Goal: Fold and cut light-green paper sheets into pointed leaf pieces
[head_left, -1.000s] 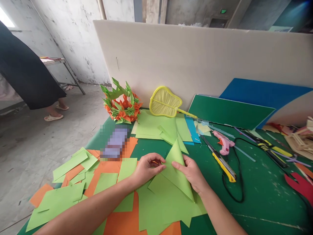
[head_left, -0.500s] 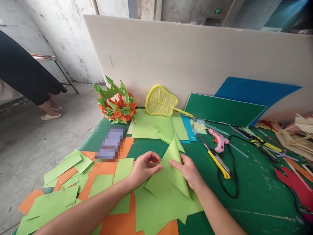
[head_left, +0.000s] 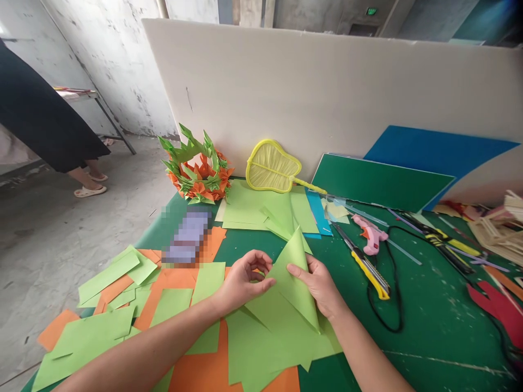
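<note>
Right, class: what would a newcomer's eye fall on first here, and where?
Probably the spiky orange-and-green ring at the far left of the table, in front of the pale board. Next, the yellow fan to its right. Nearer, the right hand holds a folded green sheet, the left hand beside it.

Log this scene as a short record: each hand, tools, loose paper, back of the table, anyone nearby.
Right hand: pinching a folded green sheet
Left hand: thumb and fingers apart beside the sheet
Tools: pink glue gun, yellow cutter, both right of the hands
Loose paper: green and orange, at left
Back: paper wreath, yellow fan
Nearby: one person, partly visible
</note>
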Motion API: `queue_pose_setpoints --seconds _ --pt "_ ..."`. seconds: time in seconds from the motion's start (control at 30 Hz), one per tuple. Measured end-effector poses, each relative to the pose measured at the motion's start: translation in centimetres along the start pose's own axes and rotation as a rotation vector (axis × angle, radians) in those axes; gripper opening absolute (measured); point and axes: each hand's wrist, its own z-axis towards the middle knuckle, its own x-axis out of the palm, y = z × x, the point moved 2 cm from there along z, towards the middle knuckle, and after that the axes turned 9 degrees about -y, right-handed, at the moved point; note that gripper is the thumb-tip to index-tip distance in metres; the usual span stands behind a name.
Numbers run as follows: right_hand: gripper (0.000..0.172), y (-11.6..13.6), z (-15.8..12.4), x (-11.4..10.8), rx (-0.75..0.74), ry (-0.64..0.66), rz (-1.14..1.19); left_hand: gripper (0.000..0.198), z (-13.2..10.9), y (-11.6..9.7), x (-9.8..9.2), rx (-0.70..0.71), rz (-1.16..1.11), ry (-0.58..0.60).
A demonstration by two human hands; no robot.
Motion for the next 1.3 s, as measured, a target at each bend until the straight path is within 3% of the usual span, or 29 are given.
queue_pose_setpoints --seconds 0.8,1.1,1.3 --pt "0.043 -0.11 0.12 -0.14 0.010 0.012 0.000 0.022 -0.03 0.41 -0.01 0.057 0.058 0.004" --pt "0.043 -0.24 0.16 -0.09 -0.002 0.046 -0.003 0.025 0.11 0.70 -0.20 -0.046 0.028 -0.014" --pt "0.046 -0.52 0.24 -0.13 -0.042 0.081 -0.066 0.016 0.17 0.36 -0.15 0.053 0.096 0.004"
